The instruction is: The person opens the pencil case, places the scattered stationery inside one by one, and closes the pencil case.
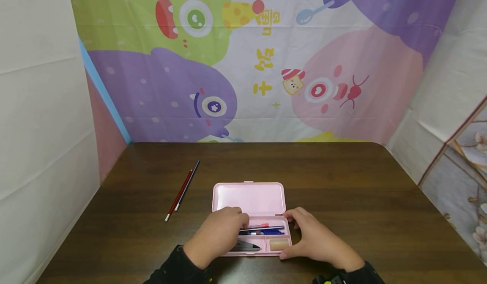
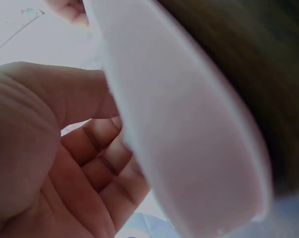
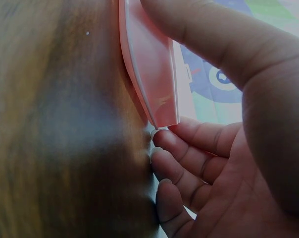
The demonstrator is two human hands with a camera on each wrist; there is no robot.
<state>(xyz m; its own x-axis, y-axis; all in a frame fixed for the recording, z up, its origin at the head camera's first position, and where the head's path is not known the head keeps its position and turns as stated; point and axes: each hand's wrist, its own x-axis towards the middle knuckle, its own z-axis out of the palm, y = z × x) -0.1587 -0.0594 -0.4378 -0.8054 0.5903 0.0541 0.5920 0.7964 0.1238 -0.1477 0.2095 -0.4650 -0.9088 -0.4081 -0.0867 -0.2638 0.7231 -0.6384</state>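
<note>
A pink pencil case [image 1: 248, 197] lies on the table with its lid tipped back. My left hand [image 1: 220, 233] reaches over the left part of it, fingers bent down at the left ends of a dark pencil [image 1: 262, 228] and blue pens [image 1: 272, 232]. Its fingertips are hidden, so I cannot tell whether they pinch anything. My right hand [image 1: 317, 237] holds the right end, thumb at the front corner and fingers at the back one. A grey pointed tool [image 1: 247, 246] lies in the front compartment, with a tan eraser-like block [image 1: 279, 244] in the small one beside it.
Two pencils, one dark red [image 1: 179, 196] and one dark [image 1: 188, 185], lie side by side on the brown table [image 1: 342, 182], left of the case. A cartoon-printed cloth [image 1: 266, 119] hangs behind the table's far edge.
</note>
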